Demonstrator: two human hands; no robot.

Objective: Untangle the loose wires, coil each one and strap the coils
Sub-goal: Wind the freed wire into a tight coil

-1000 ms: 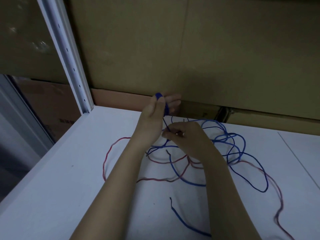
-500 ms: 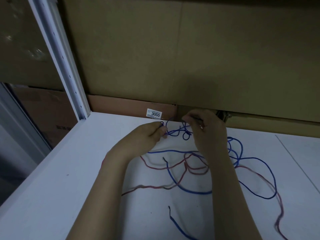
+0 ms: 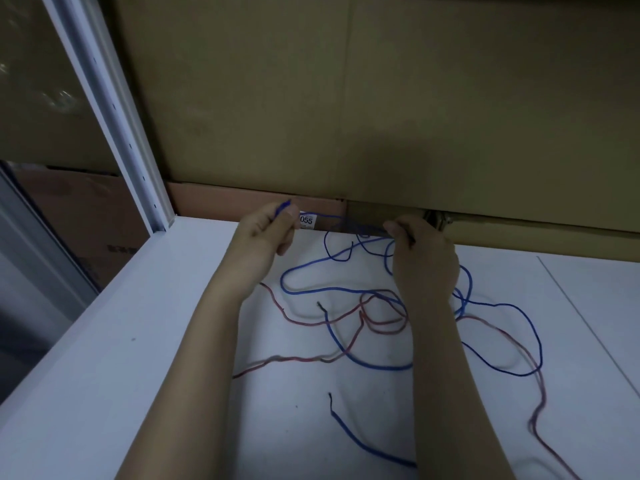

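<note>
Blue wires (image 3: pixel 349 289) and red wires (image 3: pixel 381 320) lie tangled on the white table (image 3: pixel 121 341). My left hand (image 3: pixel 266 233) pinches one blue wire near its end, which sticks up past the fingers. A stretch of that blue wire runs taut to my right hand (image 3: pixel 420 258), which grips it above the tangle near the table's back edge. Another loose blue wire end (image 3: pixel 360 445) lies near the front between my forearms. A red wire (image 3: pixel 536 410) trails off to the front right.
Cardboard boxes (image 3: pixel 381 98) stand right behind the table, one with a small white label (image 3: pixel 306 220). A white perforated metal post (image 3: pixel 114 116) rises at the table's back left corner. A seam (image 3: pixel 588 323) crosses the table on the right.
My hands have moved apart, the left going left and the right going right. The blue wire between them is now stretched out straight instead of looped.
</note>
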